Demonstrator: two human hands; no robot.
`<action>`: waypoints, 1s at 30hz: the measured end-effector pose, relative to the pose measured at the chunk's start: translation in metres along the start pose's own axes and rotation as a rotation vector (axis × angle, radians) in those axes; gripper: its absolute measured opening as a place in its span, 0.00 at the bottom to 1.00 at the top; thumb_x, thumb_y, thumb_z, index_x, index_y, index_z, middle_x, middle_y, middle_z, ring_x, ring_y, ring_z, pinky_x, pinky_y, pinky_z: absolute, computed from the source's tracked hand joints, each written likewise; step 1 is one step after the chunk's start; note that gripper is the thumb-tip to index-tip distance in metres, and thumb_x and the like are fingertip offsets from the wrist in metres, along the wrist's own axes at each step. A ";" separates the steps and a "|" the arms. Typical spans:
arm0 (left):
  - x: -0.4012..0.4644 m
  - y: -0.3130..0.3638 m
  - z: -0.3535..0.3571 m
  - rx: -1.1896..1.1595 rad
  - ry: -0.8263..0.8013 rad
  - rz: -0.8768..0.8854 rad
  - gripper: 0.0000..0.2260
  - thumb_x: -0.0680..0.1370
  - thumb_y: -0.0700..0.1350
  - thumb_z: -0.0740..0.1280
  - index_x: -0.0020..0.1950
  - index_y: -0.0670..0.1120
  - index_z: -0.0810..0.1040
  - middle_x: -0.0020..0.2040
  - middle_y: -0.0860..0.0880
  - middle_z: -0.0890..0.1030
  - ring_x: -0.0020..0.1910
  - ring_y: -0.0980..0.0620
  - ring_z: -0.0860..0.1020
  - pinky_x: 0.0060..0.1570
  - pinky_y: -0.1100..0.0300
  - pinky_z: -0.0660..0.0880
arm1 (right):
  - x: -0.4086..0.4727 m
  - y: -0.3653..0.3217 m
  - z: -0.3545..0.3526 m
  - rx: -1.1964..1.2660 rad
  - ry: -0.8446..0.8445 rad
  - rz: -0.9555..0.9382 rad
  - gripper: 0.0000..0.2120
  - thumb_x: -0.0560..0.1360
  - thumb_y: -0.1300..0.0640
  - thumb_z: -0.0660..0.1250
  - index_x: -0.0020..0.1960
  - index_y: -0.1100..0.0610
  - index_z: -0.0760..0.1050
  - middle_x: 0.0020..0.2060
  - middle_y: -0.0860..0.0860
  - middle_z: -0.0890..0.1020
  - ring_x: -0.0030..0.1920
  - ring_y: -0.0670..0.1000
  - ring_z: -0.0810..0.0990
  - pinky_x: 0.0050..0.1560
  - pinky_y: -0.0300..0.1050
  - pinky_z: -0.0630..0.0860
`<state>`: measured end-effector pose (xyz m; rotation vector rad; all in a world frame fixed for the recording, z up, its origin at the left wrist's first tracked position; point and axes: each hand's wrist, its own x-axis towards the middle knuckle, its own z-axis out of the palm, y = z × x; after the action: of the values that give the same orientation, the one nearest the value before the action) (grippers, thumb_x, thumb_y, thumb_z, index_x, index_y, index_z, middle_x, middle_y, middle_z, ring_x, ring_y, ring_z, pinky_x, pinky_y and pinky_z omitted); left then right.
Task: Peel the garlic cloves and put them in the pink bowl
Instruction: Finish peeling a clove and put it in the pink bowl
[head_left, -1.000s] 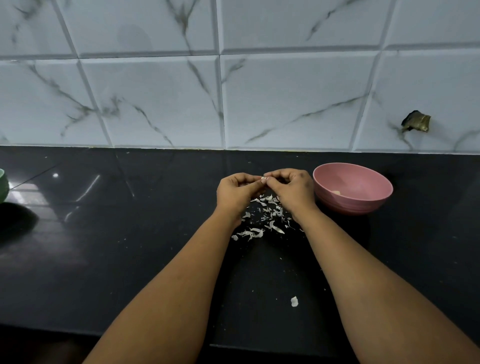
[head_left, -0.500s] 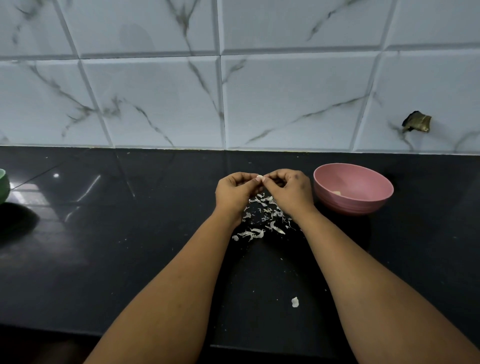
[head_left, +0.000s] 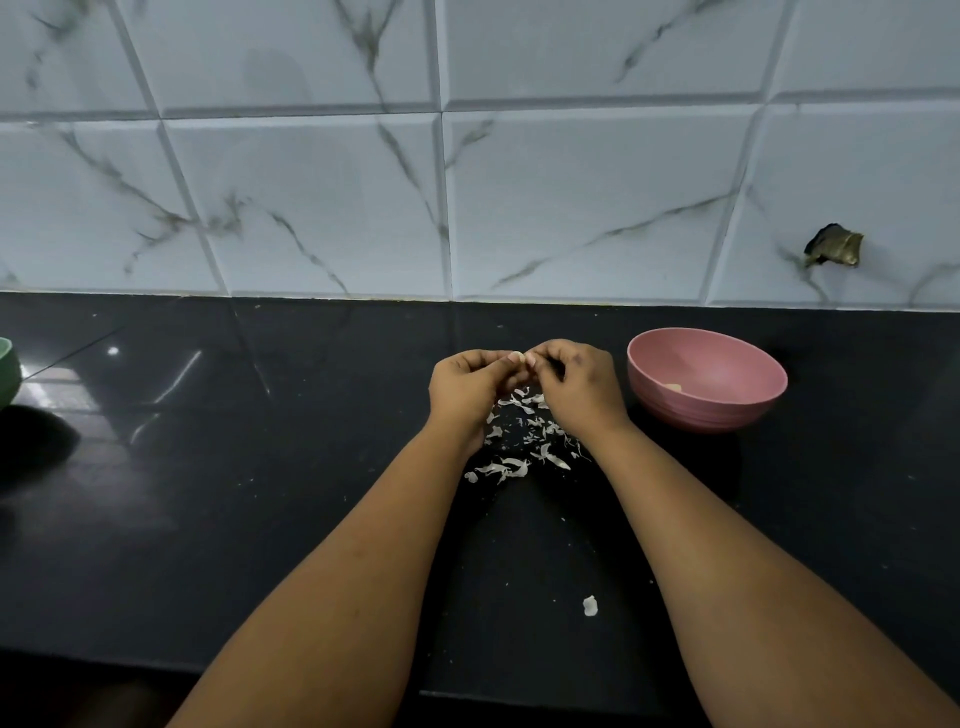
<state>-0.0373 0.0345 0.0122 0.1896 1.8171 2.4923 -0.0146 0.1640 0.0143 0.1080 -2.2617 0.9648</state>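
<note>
The clove (head_left: 521, 358) is almost wholly hidden by the curled fingers (head_left: 540, 358); only a pale tip is seen, too small to tell whether it is peeled. A green bowl (head_left: 6, 371) is cut off by the left edge. A pale piece in the pink bowl (head_left: 673, 387) is half hidden by the rim.

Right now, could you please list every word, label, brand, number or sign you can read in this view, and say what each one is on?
None: no readable text shows anywhere in the head view.
pink bowl: plain, no print.
black counter: no label.
marble-pattern wall tiles: only grey veins.
green bowl at the left edge: no marking visible.
left hand and right hand: they pinch a garlic clove, which bears nothing.
</note>
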 end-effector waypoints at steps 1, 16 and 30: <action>0.000 0.000 0.000 -0.030 -0.008 -0.018 0.02 0.75 0.34 0.71 0.45 0.35 0.82 0.38 0.41 0.85 0.38 0.51 0.83 0.47 0.61 0.81 | 0.000 0.000 0.000 0.000 0.005 -0.006 0.06 0.76 0.60 0.68 0.46 0.60 0.83 0.38 0.52 0.85 0.38 0.48 0.81 0.41 0.40 0.76; -0.001 -0.003 0.001 -0.009 -0.022 -0.024 0.02 0.74 0.33 0.72 0.45 0.34 0.82 0.38 0.41 0.83 0.35 0.53 0.82 0.39 0.63 0.79 | 0.001 -0.002 -0.004 -0.075 0.000 -0.085 0.05 0.72 0.60 0.70 0.39 0.59 0.83 0.32 0.51 0.84 0.33 0.46 0.80 0.37 0.43 0.78; 0.005 -0.002 -0.002 -0.008 -0.080 -0.029 0.04 0.79 0.35 0.67 0.48 0.41 0.81 0.42 0.44 0.81 0.39 0.52 0.78 0.44 0.63 0.78 | 0.004 -0.003 0.003 0.157 -0.152 0.275 0.10 0.80 0.55 0.60 0.50 0.58 0.78 0.39 0.49 0.79 0.40 0.48 0.75 0.41 0.41 0.68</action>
<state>-0.0427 0.0333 0.0103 0.2563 1.7662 2.4357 -0.0183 0.1605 0.0173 -0.0659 -2.3782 1.3180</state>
